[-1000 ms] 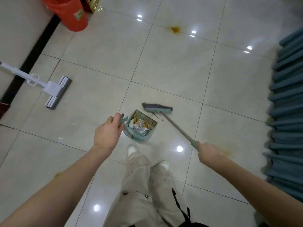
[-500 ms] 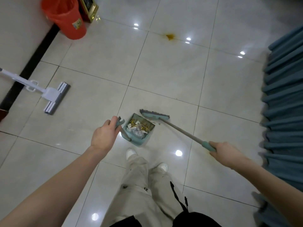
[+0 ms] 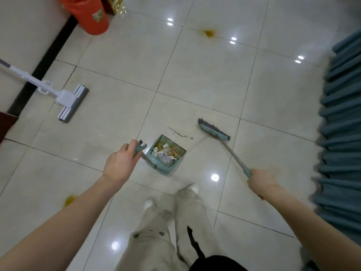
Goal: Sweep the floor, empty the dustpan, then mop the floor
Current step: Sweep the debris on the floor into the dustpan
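Left hand (image 3: 121,165) closed around the top of the dustpan's (image 3: 166,155) upright handle, knuckles up, forearm reaching in from the lower left. Dustpan standing on the floor (image 3: 117,122) just right of that hand and ahead of the white shoes (image 3: 193,187), loaded with paper scraps and yellowish bits, open mouth facing away toward the broom. Thin line of dirt (image 3: 179,133) lying on the tile just beyond the pan's mouth, between pan and broom head.

Right hand (image 3: 260,181) wrapped tight on the teal grip at the near end of the broom (image 3: 214,132) handle, arm stretched out from the lower right, wrist low. Broom shaft slanting forward and to the left from that hand; head down near the tile, well right of the dustpan, apart from it, slightly blurred.

Flat mop (image 3: 72,103) lying on the floor far to the left, white handle running off toward the wall. Red bucket (image 3: 88,14) at the top left by the wall. Orange-brown stain (image 3: 209,33) on a tile far ahead; smaller yellow spot (image 3: 70,199) beside the left forearm. Blue pleated fabric (image 3: 341,133) along the right edge
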`<state>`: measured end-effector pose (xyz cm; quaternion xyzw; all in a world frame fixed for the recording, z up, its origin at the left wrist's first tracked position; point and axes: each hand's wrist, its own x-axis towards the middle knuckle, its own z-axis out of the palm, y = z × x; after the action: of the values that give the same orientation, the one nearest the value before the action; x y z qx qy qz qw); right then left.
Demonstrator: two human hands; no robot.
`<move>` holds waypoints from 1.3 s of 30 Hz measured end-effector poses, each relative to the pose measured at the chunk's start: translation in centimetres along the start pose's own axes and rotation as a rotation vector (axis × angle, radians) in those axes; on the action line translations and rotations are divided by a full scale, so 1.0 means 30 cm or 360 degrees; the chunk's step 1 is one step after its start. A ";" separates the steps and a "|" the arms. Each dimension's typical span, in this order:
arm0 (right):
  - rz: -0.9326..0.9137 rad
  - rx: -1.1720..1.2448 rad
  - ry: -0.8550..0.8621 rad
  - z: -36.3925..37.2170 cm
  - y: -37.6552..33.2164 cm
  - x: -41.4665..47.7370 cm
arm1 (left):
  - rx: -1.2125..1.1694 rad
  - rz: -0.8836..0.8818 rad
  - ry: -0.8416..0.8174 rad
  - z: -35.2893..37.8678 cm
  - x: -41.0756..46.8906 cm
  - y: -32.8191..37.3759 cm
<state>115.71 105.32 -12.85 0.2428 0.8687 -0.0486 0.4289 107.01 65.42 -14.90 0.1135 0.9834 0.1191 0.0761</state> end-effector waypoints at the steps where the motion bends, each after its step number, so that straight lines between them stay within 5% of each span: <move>1: -0.0027 -0.0023 0.0002 0.024 0.006 -0.017 | -0.0007 -0.0003 0.0004 0.009 -0.011 -0.004; 13: -0.0254 -0.0345 -0.0014 0.198 -0.016 -0.289 | 0.0005 -0.0044 -0.0053 0.006 -0.046 -0.004; 27: -0.0068 -0.0066 0.0199 0.126 -0.192 -0.176 | 0.0061 0.0034 0.0109 0.009 -0.134 -0.081; 32: -0.0128 -0.0320 0.0132 0.131 -0.284 -0.152 | 0.0047 0.0024 0.0153 0.019 -0.111 -0.068; 39: -0.0340 -0.0568 0.0081 0.212 -0.112 -0.274 | 0.0014 0.0037 0.0147 0.013 -0.089 -0.068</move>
<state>122.95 97.38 -10.93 0.0707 0.8950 0.0669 0.4354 109.23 62.94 -15.46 0.1196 0.9850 0.1206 0.0289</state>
